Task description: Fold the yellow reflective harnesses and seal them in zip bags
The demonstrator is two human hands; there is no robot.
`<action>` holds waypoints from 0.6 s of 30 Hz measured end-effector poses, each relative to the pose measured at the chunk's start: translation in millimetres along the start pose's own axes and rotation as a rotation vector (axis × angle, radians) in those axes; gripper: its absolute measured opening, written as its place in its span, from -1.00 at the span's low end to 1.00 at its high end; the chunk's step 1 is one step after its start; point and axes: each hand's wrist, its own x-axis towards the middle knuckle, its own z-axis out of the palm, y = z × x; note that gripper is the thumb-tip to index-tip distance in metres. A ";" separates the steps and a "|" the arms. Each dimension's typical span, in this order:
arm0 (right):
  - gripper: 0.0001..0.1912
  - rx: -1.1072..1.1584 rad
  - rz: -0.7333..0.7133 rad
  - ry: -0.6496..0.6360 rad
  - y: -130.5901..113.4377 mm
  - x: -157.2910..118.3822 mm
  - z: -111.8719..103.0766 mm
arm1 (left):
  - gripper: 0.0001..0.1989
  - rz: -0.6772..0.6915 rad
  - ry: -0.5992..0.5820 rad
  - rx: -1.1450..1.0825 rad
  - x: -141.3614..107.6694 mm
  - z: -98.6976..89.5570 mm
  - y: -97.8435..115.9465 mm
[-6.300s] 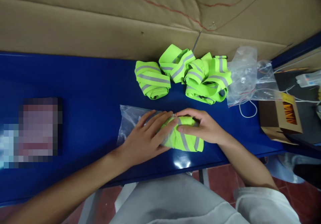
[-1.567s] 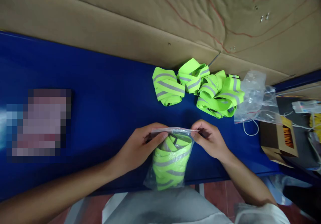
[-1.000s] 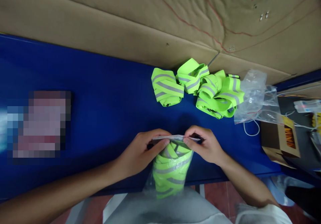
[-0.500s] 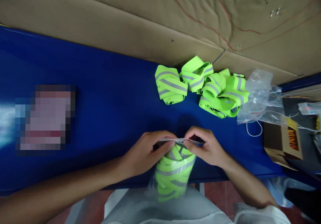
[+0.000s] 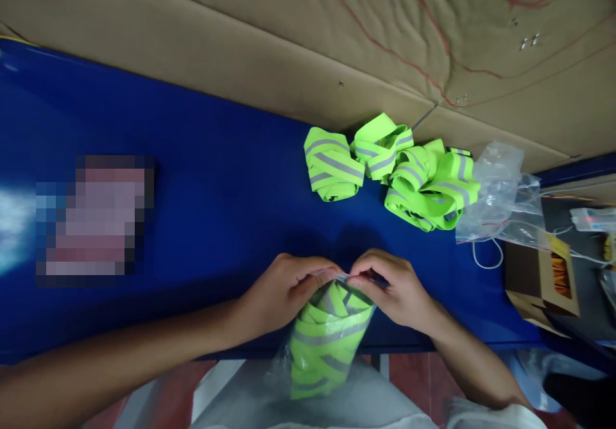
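At the blue table [image 5: 231,185], our left hand [image 5: 289,288] and right hand [image 5: 397,288] pinch the clear bag [image 5: 332,333] by its mouth, seemingly sealing it; next likely needs firm finger pressure.

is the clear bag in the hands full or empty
Full: a neon bundle with grey stripes shows through the clear bag, filling most of it. Left hand and right hand pinch the bag's top.
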 end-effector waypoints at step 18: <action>-0.99 -0.102 -0.079 -0.014 -1.3 -2.1 0.4 | -0.69 0.171 -0.043 0.152 -1.1 -5.4 0.5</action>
